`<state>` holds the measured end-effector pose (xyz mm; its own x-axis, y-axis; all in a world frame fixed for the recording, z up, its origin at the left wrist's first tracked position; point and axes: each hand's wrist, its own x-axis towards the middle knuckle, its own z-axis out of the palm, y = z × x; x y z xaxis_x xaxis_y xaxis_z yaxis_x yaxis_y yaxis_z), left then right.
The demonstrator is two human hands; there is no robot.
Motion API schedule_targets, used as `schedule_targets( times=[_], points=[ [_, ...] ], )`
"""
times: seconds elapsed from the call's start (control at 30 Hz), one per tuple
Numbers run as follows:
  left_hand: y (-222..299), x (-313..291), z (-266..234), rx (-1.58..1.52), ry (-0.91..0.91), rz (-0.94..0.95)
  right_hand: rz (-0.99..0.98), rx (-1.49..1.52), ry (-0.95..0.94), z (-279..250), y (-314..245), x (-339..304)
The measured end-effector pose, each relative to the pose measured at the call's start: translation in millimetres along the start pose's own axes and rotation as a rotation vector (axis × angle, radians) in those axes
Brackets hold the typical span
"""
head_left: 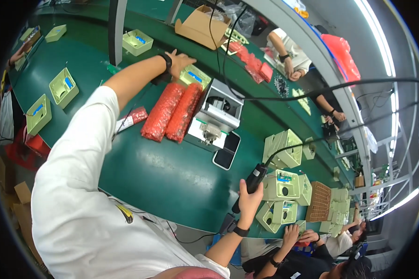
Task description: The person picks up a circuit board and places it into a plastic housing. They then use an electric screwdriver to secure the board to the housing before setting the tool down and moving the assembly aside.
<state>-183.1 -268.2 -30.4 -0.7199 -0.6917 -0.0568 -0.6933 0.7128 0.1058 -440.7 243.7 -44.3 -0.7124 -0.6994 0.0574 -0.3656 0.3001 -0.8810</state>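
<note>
My right hand (249,199) is closed round a black electric screwdriver (255,179), whose cable runs up from its end. My left arm stretches far over the bench. At its end my left hand (178,63), fingers spread, is at the edge of a pale green plastic housing (195,75) with a blue part inside; whether it touches the housing I cannot tell. Two rolls in red wrap, a left roll (162,111) and a right roll (184,113), lie just nearer than that housing. Beside them stands a grey metal machine (219,109).
A phone (226,151) lies by the machine. Stacked pale green housings (284,184) stand to the right, near a brown tray (319,201). More housings (64,87) sit at left. A cardboard box (201,29) is at the back. A co-worker's hands (292,235) are at lower right. Cables hang overhead.
</note>
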Motion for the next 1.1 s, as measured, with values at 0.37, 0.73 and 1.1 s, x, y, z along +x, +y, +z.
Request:
schedule_targets(
  times=[0.37,0.73,1.1],
  points=[
    [-65.6,-137.4,-27.2,-0.224,0.321,-0.066,-0.379,-0.262,0.352,28.8,-46.4,-44.4],
    [125.2,-371.4,21.4,-0.317,0.137,0.279,-0.810,-0.414,-0.615,134.3,-125.7,-112.5],
    [-103.5,-144.9,29.4,0.130,0.464,-0.224,-0.581,-0.707,-0.694,85.0,-84.9,-114.0]
  ],
)
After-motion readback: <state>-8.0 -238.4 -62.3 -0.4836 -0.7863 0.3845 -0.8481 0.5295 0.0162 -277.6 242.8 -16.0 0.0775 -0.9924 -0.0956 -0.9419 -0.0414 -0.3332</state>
